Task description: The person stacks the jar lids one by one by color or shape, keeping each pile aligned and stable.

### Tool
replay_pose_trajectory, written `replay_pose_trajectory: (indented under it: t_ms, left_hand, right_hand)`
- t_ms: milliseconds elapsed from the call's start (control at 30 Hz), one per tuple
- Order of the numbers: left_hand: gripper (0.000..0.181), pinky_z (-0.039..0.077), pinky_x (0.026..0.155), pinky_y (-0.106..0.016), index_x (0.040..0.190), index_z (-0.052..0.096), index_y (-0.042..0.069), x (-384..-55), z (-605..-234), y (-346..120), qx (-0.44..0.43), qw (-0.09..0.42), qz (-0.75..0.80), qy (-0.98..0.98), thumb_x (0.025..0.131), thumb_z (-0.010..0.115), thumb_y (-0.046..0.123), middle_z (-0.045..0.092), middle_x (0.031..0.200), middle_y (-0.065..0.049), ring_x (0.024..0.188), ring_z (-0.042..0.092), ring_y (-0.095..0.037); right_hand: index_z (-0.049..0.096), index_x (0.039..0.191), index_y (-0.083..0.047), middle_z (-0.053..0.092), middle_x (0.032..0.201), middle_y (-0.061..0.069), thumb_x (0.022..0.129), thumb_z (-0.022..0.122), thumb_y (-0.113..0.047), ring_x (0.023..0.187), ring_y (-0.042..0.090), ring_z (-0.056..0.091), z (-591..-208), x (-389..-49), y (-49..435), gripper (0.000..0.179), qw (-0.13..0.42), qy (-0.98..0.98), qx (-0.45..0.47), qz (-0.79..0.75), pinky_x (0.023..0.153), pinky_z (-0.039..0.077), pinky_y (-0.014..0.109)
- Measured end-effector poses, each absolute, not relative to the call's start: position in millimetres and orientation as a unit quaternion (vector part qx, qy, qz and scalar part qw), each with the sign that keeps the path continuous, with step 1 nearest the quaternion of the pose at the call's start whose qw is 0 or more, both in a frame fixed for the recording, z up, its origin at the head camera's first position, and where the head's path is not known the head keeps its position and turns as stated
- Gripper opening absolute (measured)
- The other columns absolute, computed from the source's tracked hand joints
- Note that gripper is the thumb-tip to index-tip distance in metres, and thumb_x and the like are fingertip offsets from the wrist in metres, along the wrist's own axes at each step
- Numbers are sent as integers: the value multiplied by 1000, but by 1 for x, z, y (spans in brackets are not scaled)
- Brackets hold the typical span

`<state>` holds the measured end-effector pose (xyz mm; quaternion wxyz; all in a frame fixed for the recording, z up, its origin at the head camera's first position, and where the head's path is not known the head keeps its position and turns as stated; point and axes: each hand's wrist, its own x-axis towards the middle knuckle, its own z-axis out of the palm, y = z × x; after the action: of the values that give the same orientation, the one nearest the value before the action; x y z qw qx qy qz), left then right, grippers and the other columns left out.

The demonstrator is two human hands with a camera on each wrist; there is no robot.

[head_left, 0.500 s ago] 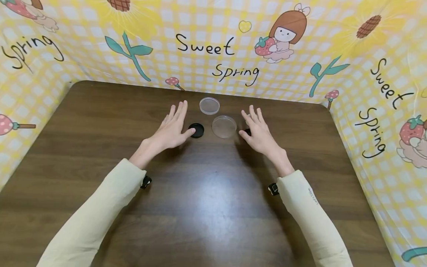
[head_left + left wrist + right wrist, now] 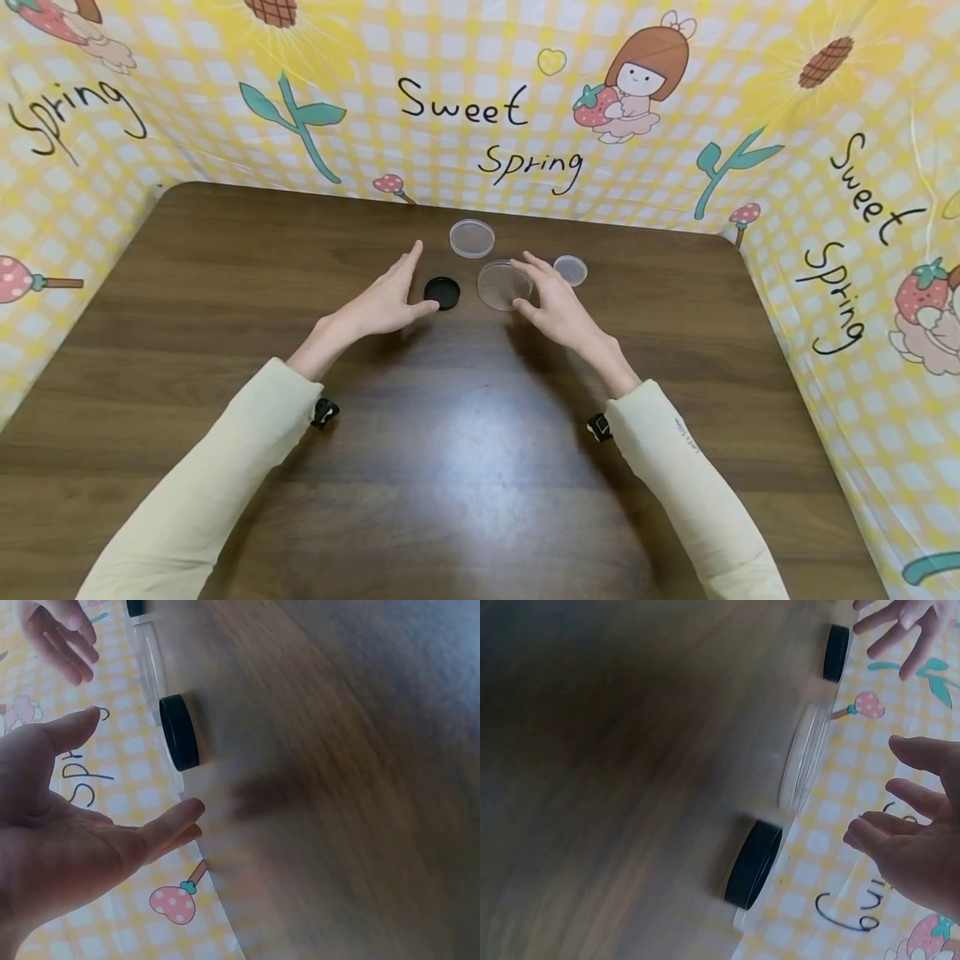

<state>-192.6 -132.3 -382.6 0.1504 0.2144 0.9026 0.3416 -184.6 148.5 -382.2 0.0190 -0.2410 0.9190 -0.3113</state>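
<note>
My left hand (image 2: pixel 378 300) is beside a round black lid (image 2: pixel 442 292), its thumb tip overlapping the lid's edge in the head view. In the left wrist view, that hand's fingers are apart from the black lid. My right hand (image 2: pixel 558 308) hovers by the larger clear round dish (image 2: pixel 495 287), thumb and fingertips overlapping the dish's right side in the head view. Nothing is held in either hand. A second black lid (image 2: pixel 754 864) shows in the right wrist view; in the head view the right hand hides it.
Behind the larger dish lies another clear round dish (image 2: pixel 472 239). A small clear disc (image 2: pixel 571 270) lies to the right, just past the right hand. The brown wooden table (image 2: pixel 480 433) ends at a yellow checked cloth backdrop (image 2: pixel 457 150) behind and at both sides.
My right hand has moved left to the larger clear dish, uncovering the small clear disc. The left hand's spread fingers have come closer together. The dishes and the left black lid stay in place.
</note>
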Motion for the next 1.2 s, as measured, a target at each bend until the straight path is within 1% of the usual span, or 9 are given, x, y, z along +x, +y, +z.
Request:
replay_pose_trajectory:
  t_ms: [167,200,300,400,533,733,900,1033,1200]
  left_hand:
    - [90,17,113,-51,152,0,-3,-194,-385,-128,218,136,333,907,93,64,19,10,157,-25,142,13,-39]
    - [90,21,111,-51,152,2,-3,-194,-385,-127,216,136,332,908,92,65,19,16,155,-26,139,21,-39]
    - [90,32,103,-50,152,6,-3,-195,-387,-125,208,141,327,911,91,67,20,34,142,-30,122,39,-38]
    - [88,36,93,-48,151,11,-5,-195,-389,-123,205,140,325,913,89,69,19,46,124,-28,104,43,-34]
    - [81,38,92,-47,148,22,-8,-199,-392,-121,209,126,325,914,87,71,13,50,118,-28,105,45,-34]
    - [73,44,90,-45,143,34,-8,-207,-396,-120,186,117,343,913,83,73,5,51,121,-29,101,56,-36]
    - [66,45,89,-43,136,44,-8,-211,-397,-118,171,126,341,916,80,75,5,55,116,-26,100,57,-34]
    - [63,45,89,-42,132,48,-10,-211,-397,-117,166,121,340,918,78,76,5,56,114,-27,101,55,-35]
    - [60,41,92,-44,129,51,-12,-212,-400,-114,162,114,336,921,77,77,4,57,112,-28,104,49,-36]
  right_hand:
    - [46,139,5,36,146,25,90,64,-2,122,35,50,-383,-183,132,53,27,909,-260,-325,98,44,40]
    - [46,138,6,37,145,25,90,64,0,120,35,51,-384,-183,129,52,32,905,-263,-332,96,45,39]
    - [46,138,7,42,140,23,89,64,1,116,34,55,-386,-184,118,52,45,895,-266,-355,94,47,36]
    - [47,137,6,48,135,22,90,64,1,113,32,58,-388,-185,109,51,77,885,-264,-374,93,48,33]
    - [49,137,5,50,131,21,91,63,-1,110,30,61,-391,-188,98,49,111,883,-249,-381,90,49,31]
    - [52,134,4,49,130,21,90,64,-1,107,28,63,-396,-192,84,46,120,891,-211,-384,85,51,25]
    - [52,134,5,52,129,21,89,65,0,107,27,64,-398,-196,75,47,127,896,-189,-380,83,51,24]
    - [52,134,6,59,125,20,87,67,-2,105,25,64,-397,-200,66,50,127,906,-187,-358,85,50,28]
    - [50,135,8,63,120,20,86,68,-2,112,28,52,-398,-204,56,53,113,920,-182,-327,98,39,34]
